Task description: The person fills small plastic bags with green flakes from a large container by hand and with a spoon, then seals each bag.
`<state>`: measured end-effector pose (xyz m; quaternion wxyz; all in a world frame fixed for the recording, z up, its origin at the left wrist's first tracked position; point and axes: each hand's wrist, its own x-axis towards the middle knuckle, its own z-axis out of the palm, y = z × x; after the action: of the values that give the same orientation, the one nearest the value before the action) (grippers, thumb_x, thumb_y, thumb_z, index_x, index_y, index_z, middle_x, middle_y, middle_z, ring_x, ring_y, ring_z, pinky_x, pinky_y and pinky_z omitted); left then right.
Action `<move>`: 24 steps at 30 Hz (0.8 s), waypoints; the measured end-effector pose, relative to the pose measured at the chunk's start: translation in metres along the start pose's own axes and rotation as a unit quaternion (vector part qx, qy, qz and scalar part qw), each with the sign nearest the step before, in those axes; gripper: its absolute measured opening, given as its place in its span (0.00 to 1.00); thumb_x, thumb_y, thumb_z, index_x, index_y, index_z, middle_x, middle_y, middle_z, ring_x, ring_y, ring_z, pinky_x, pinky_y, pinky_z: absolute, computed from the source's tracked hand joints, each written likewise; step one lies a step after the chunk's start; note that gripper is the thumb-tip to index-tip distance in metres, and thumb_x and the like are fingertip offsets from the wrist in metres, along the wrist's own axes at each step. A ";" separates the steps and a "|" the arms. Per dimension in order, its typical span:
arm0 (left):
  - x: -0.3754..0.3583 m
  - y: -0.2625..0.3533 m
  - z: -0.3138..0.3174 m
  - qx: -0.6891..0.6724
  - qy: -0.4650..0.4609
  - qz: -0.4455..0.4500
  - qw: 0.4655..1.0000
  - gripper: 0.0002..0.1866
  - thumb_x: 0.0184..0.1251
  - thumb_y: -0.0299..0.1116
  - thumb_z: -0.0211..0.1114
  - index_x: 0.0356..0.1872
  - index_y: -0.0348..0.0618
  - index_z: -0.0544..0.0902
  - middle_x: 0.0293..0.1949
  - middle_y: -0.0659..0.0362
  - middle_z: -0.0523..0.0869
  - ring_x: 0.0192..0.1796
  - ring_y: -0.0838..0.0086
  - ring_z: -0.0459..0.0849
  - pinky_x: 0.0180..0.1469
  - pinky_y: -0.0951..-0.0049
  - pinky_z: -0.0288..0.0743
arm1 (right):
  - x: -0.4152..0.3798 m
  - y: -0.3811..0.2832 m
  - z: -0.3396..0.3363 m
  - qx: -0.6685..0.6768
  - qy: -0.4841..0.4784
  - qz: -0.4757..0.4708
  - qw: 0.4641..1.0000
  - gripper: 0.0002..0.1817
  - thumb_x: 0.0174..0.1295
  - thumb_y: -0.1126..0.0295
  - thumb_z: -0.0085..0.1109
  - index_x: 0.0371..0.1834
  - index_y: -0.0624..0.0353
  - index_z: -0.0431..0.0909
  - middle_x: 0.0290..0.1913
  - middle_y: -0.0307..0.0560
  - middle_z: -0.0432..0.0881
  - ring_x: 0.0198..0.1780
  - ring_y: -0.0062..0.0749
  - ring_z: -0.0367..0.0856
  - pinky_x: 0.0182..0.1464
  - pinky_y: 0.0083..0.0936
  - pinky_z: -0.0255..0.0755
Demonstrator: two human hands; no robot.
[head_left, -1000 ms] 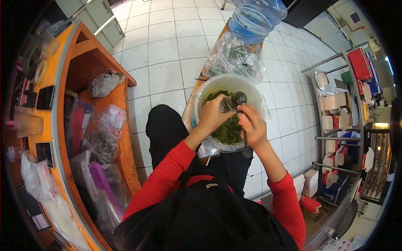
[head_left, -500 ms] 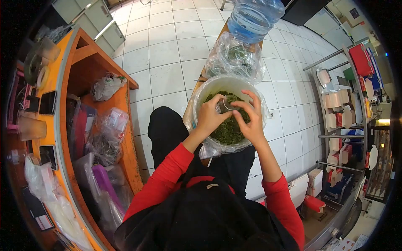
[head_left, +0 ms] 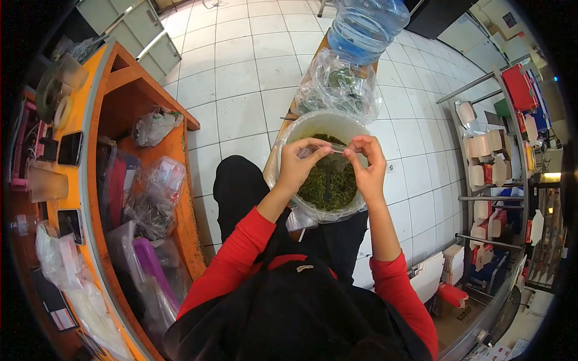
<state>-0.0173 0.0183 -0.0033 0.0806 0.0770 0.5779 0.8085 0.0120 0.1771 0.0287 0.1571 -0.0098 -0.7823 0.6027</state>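
Observation:
Pinched between the fingers of my left hand (head_left: 301,161) is one end of the top edge of a small clear plastic bag (head_left: 339,148). My right hand (head_left: 368,163) pinches the other end, so the edge is drawn out between the two. Both hands are over a round bucket (head_left: 283,144) with clear plastic at its rim. Shredded dark green leaves (head_left: 344,188) fill its lower part. A dark utensil handle (head_left: 328,188) rests on the leaves; its far end is hidden beneath the bag.
Behind the bucket, a clear bag with green contents (head_left: 337,84) and a large blue water bottle (head_left: 367,30) stand on a wooden bench (head_left: 271,162). An orange counter (head_left: 81,180) with phones is at left. At right is a metal rack (head_left: 490,195) with boxes.
The clear bag has gone from bunched between my fingers to stretched along its top edge. My right hand has closed into a pinch, and the dark handle in the bucket has come into view.

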 end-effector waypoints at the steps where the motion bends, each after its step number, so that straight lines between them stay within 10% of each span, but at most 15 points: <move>1: -0.001 0.000 0.001 -0.012 0.012 0.001 1.000 0.07 0.60 0.26 0.68 0.37 0.33 0.85 0.35 0.58 0.87 0.39 0.78 0.83 0.46 0.79 0.75 | -0.002 0.001 0.004 0.090 0.030 0.052 0.994 0.05 0.53 0.73 0.66 0.30 0.58 0.78 0.29 0.41 0.80 0.34 0.35 0.77 0.53 0.29 0.62; 10: -0.001 -0.002 -0.002 0.034 0.014 0.015 0.999 0.07 0.61 0.28 0.67 0.35 0.32 0.83 0.34 0.58 0.86 0.38 0.78 0.83 0.44 0.78 0.75 | -0.001 0.014 0.001 -0.141 0.027 -0.074 0.987 0.07 0.54 0.74 0.67 0.27 0.63 0.78 0.30 0.40 0.81 0.38 0.23 0.77 0.44 0.22 0.68; 18: -0.004 -0.006 0.008 0.167 0.043 0.126 0.977 0.06 0.62 0.28 0.67 0.36 0.36 0.82 0.32 0.60 0.86 0.35 0.79 0.82 0.40 0.78 0.74 | -0.005 0.009 0.014 0.029 -0.032 0.008 0.999 0.04 0.53 0.77 0.67 0.30 0.65 0.81 0.31 0.41 0.83 0.35 0.22 0.79 0.42 0.21 0.71; 24: -0.004 0.003 -0.002 0.012 0.019 0.003 1.000 0.12 0.59 0.29 0.70 0.41 0.34 0.83 0.33 0.61 0.85 0.38 0.81 0.81 0.41 0.78 0.74 | 0.011 -0.001 0.000 0.029 -0.117 0.134 0.984 0.03 0.56 0.79 0.63 0.32 0.66 0.83 0.34 0.45 0.85 0.36 0.23 0.81 0.42 0.20 0.74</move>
<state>-0.0138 0.0145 -0.0017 0.0657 0.0641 0.5887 0.8031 0.0013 0.1793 0.0319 -0.0177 -0.0397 -0.7689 0.6379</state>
